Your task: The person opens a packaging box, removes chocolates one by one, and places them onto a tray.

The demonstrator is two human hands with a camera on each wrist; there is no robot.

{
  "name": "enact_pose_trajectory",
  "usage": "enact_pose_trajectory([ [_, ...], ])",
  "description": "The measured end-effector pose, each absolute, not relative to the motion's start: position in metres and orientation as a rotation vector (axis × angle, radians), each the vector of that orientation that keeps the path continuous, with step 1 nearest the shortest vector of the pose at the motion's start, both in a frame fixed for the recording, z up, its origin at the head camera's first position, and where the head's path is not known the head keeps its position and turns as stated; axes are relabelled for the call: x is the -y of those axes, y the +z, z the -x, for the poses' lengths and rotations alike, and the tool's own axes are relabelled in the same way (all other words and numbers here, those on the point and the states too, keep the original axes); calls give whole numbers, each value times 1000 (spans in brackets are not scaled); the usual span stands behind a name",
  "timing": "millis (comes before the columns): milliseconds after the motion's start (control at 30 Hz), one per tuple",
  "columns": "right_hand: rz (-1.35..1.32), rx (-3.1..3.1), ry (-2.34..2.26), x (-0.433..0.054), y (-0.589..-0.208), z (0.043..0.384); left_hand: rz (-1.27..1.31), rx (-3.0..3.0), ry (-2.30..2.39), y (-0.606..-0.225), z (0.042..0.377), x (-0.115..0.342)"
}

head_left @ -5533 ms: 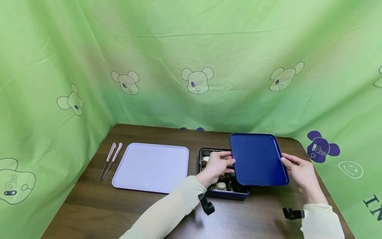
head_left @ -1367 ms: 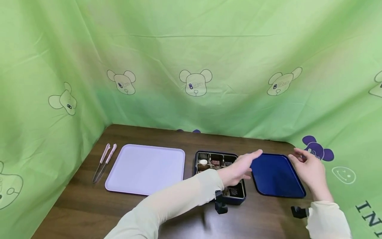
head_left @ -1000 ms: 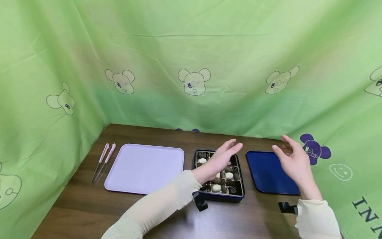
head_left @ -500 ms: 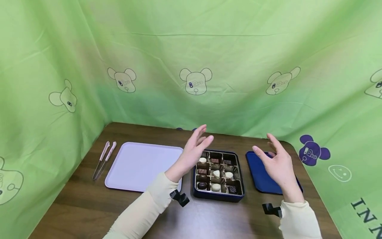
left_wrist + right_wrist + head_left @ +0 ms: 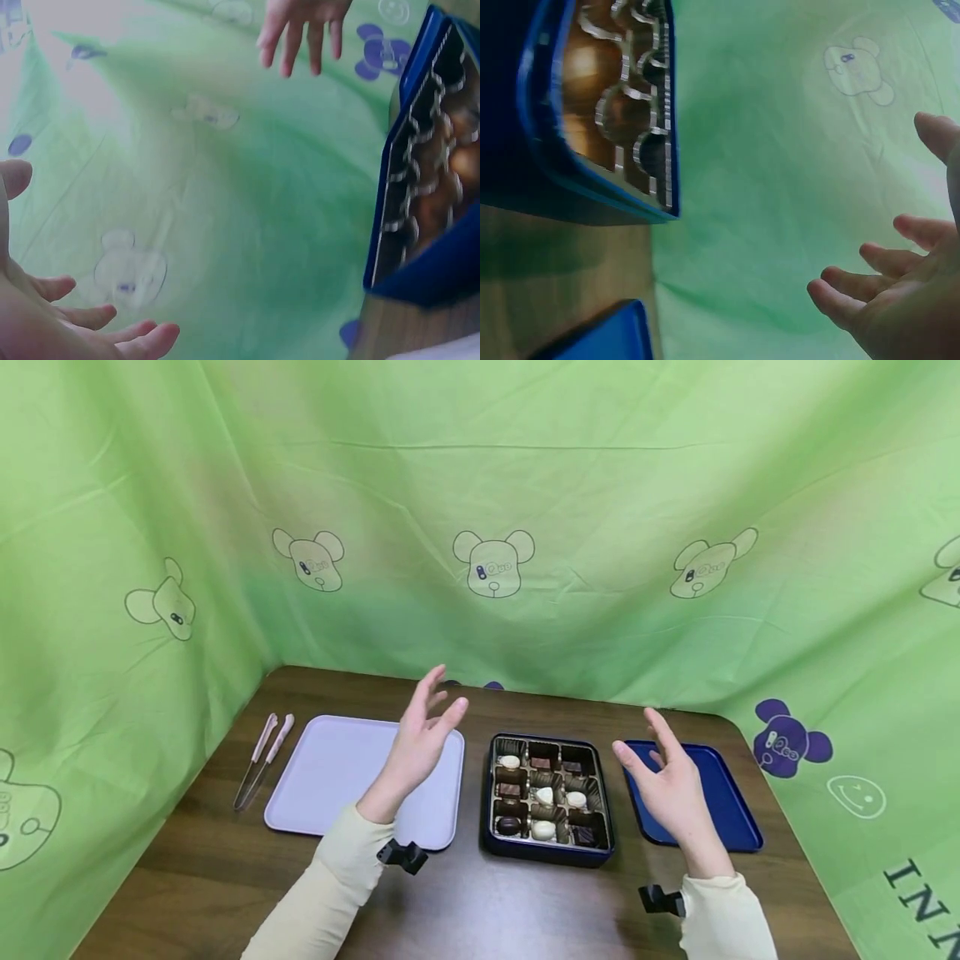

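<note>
My left hand (image 5: 416,747) hovers over the lilac tray (image 5: 337,777), fingers spread and holding nothing. Above the near left part of the blue lid (image 5: 723,802) is my right hand (image 5: 675,789), also spread and holding nothing. Between the hands sits a dark blue tin (image 5: 551,856), uncovered, with a divided insert. White and dark brown chocolates (image 5: 543,831) fill its compartments. In the left wrist view the tin (image 5: 431,285) appears at the right edge, and my left hand (image 5: 52,322) at lower left. The right wrist view shows the tin's corner (image 5: 622,199) and my right hand (image 5: 907,300).
Tongs (image 5: 264,760) with pink handles lie at the left of the brown wooden table (image 5: 495,910). A green curtain (image 5: 525,635) with printed bear heads hangs behind and along both sides. A black strap mount (image 5: 402,857) is on the left wrist.
The blue lid, earlier held in both hands over the tin, now lies on the table to its right. Both hands have let go and moved left, the left one uncovering the tin.
</note>
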State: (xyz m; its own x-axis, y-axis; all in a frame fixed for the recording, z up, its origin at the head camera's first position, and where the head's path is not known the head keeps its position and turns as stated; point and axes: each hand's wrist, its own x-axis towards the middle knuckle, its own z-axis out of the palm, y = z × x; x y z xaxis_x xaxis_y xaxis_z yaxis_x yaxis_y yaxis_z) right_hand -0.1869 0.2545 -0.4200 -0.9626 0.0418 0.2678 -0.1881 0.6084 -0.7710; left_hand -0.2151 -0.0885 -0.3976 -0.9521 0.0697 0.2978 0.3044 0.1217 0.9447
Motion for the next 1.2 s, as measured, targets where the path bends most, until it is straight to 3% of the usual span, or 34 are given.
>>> enact_pose_trajectory([
  [533,-106,2594,1545,-247,-469,196,22,2232,-1703,-446,207,184],
  [900,-25,2583,1646,-248,-495,199,-159,2262,-1179,-470,198,242],
  [1200,42,2643,1680,-246,-504,199,-395,2236,-1014,-494,201,279],
])
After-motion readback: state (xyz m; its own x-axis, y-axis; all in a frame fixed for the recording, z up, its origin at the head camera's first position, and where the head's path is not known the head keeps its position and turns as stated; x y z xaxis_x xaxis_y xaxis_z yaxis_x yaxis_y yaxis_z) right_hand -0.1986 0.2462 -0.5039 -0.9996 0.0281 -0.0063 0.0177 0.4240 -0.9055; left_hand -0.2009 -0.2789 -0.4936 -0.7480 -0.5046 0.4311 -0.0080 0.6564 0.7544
